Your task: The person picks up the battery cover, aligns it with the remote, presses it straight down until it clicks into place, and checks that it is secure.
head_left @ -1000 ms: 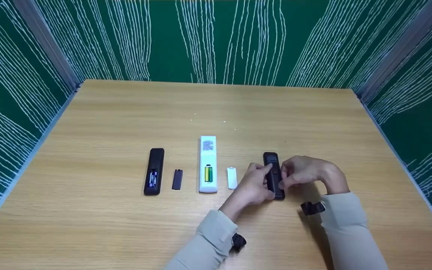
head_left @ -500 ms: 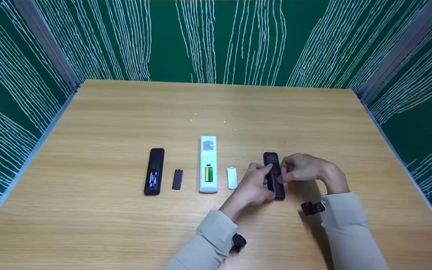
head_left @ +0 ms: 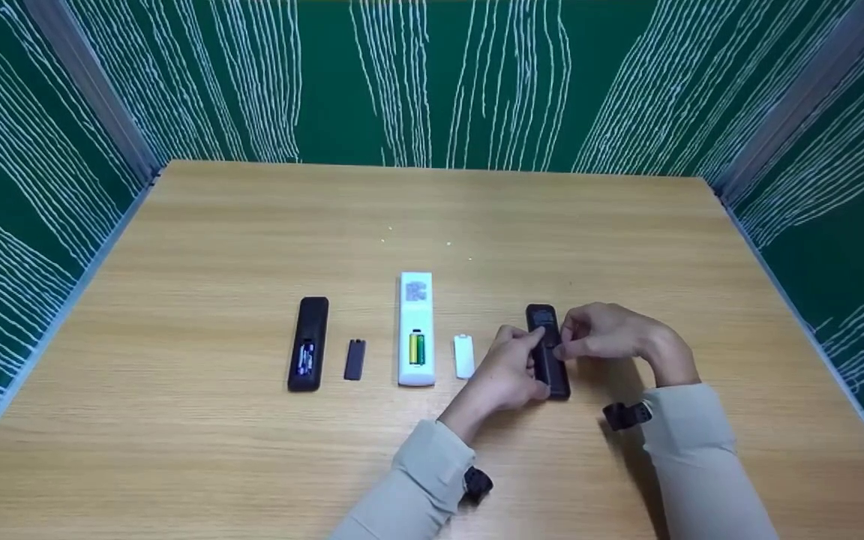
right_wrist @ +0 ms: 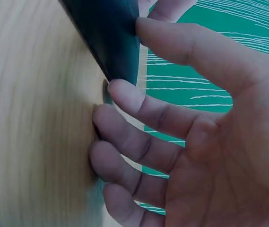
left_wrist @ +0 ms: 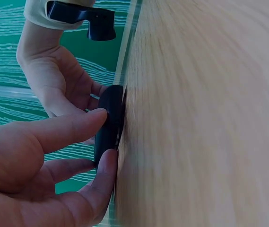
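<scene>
Well to the left of the left grip (head_left: 505, 369), on the wooden table (head_left: 177, 450), lies the left black remote (head_left: 315, 319), its battery slot uncovered and shiny batteries (head_left: 306, 358) showing inside. Next, closer to that grip though apart from it, is a slim dark cover (head_left: 355, 359), lying flat. Then comes the white remote (head_left: 416, 311), also to the left of the left grip, with a yellow battery (head_left: 413, 349) and a green battery (head_left: 421, 349) side by side in its slot. Beyond both grips lie a few pale specks (head_left: 448, 243). The white cover (head_left: 463, 356) sits just beside the left grip, on its left. That grip has its digits spread along the right black remote (head_left: 550, 367), holding it by its left side, so the remote is right between the two grips (whether it lies wholly flat is hard to tell, with fingers over part of it). On the far side, the right grip (head_left: 603, 330) pinches the same remote's right edge between thumb and forefinger, the other fingers curled beside it. A black wrist camera (head_left: 627, 415) sits below the right grip, at the pale sleeve (head_left: 691, 427).
</scene>
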Available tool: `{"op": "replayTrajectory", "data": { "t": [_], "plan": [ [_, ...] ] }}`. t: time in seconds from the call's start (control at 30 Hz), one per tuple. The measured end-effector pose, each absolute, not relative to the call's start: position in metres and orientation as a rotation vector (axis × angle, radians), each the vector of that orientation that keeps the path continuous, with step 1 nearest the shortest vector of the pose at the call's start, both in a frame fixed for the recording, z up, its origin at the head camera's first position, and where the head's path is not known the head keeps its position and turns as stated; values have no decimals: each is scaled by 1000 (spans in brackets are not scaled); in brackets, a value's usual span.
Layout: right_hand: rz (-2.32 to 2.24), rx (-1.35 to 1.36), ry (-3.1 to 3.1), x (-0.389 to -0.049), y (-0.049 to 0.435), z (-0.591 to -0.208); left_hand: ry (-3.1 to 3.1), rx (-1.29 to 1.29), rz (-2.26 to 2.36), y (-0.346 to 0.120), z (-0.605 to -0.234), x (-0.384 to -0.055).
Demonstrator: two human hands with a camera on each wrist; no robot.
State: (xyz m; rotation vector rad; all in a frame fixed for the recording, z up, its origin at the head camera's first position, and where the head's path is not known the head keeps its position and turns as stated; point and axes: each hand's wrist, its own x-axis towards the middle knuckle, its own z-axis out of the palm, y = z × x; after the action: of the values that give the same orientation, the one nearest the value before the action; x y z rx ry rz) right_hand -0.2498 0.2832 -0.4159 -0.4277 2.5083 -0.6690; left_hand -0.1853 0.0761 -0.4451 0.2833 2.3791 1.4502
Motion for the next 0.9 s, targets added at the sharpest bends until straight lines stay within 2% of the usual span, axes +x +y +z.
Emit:
{"op": "replayTrajectory", "data": {
  "t": [0.9],
  "plan": [
    [-630, -383, 2439, -245, 278, -410, 2372, 261, 1468, 78, -447, -187]
  ]
}}
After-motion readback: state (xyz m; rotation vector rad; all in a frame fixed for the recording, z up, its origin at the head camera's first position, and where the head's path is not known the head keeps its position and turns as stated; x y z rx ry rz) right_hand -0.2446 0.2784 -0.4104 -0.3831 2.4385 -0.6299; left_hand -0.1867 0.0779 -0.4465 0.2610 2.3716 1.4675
